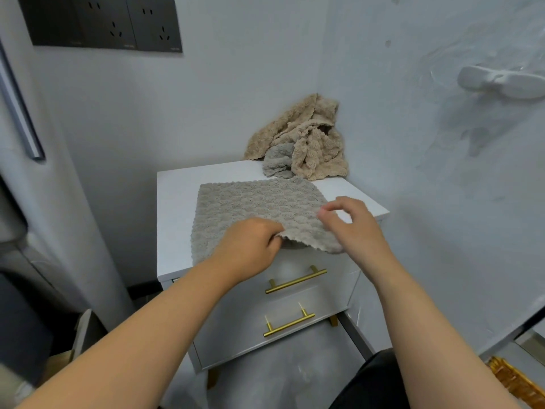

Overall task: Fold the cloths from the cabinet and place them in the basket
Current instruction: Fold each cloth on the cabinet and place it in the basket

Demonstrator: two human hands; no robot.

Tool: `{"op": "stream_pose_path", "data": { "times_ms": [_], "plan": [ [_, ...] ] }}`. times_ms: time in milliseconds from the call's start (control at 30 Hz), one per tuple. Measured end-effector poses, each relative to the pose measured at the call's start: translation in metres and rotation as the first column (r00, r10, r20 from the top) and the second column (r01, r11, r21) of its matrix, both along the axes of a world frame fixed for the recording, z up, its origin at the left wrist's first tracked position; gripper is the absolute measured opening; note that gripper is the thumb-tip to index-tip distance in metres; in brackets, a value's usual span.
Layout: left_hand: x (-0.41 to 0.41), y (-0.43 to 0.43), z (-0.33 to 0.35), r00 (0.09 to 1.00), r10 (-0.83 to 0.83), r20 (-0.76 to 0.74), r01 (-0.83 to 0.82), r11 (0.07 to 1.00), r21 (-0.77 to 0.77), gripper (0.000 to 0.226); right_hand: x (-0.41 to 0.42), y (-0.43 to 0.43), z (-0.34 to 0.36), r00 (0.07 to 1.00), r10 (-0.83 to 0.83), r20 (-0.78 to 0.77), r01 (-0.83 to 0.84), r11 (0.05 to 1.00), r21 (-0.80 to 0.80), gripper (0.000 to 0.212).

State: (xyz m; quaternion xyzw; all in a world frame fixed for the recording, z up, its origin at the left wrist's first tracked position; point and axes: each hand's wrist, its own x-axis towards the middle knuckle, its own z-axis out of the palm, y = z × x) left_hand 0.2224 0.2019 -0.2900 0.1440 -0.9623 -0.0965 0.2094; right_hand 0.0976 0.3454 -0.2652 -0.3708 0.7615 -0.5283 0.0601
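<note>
A grey textured cloth point(253, 208) lies spread on top of the white cabinet point(174, 202). My left hand point(250, 246) grips the cloth's near edge, which is lifted off the cabinet front. My right hand point(354, 228) pinches the same raised edge at its right corner, thumb on top. A heap of crumpled beige cloths point(309, 140) with a grey one point(277, 160) among them sits in the back right corner of the cabinet top, against the wall. At the bottom right a woven golden basket point(516, 382) shows only its rim.
The cabinet has two drawers with gold bar handles point(296, 280), both closed. Walls close in behind and to the right, with a white hook point(501, 82) on the right wall. Dark sockets point(103, 23) sit high on the left. A grey appliance stands at the left.
</note>
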Motion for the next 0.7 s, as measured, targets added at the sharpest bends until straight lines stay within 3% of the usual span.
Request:
{"op": "stream_pose_path", "data": {
  "times_ms": [100,133,200,267,367,500,600,700],
  "plan": [
    [-0.003,-0.001,0.003,0.999,0.045,-0.019,-0.041,0.985,0.165,0.02,0.005,0.0,-0.004,0.962,0.235,-0.141,-0.17,0.915,0.367,0.042],
    [-0.003,-0.001,0.005,0.998,0.052,-0.017,-0.048,0.98,0.191,0.021,0.005,-0.003,-0.01,0.938,0.269,-0.219,-0.136,0.867,0.479,0.047],
    [-0.003,-0.002,0.005,0.998,0.055,0.013,-0.057,0.976,0.211,0.021,0.004,-0.009,-0.02,0.905,0.248,-0.345,-0.015,0.83,0.557,0.035],
    [0.0,-0.006,0.01,0.996,0.009,0.089,-0.029,0.974,0.224,0.018,-0.001,-0.01,-0.021,0.922,0.094,-0.376,0.095,0.885,0.455,0.017],
    [0.012,-0.02,0.027,0.959,-0.09,0.27,0.015,0.963,0.268,0.007,-0.015,-0.008,-0.021,0.963,-0.134,-0.232,0.192,0.949,0.249,0.018],
    [0.033,-0.046,0.046,0.906,-0.038,0.421,-0.09,0.956,0.28,0.018,-0.027,-0.006,-0.021,0.983,-0.182,0.021,0.18,0.979,0.093,0.013],
    [0.046,-0.063,0.047,0.935,0.043,0.352,-0.201,0.881,0.429,0.025,-0.033,-0.003,-0.022,0.962,-0.217,0.167,0.222,0.975,-0.015,0.03],
    [0.053,-0.074,0.044,0.974,0.128,0.185,-0.221,0.702,0.677,0.01,-0.036,-0.004,-0.022,0.931,-0.208,0.301,0.25,0.962,-0.108,0.021]
  ]
}}
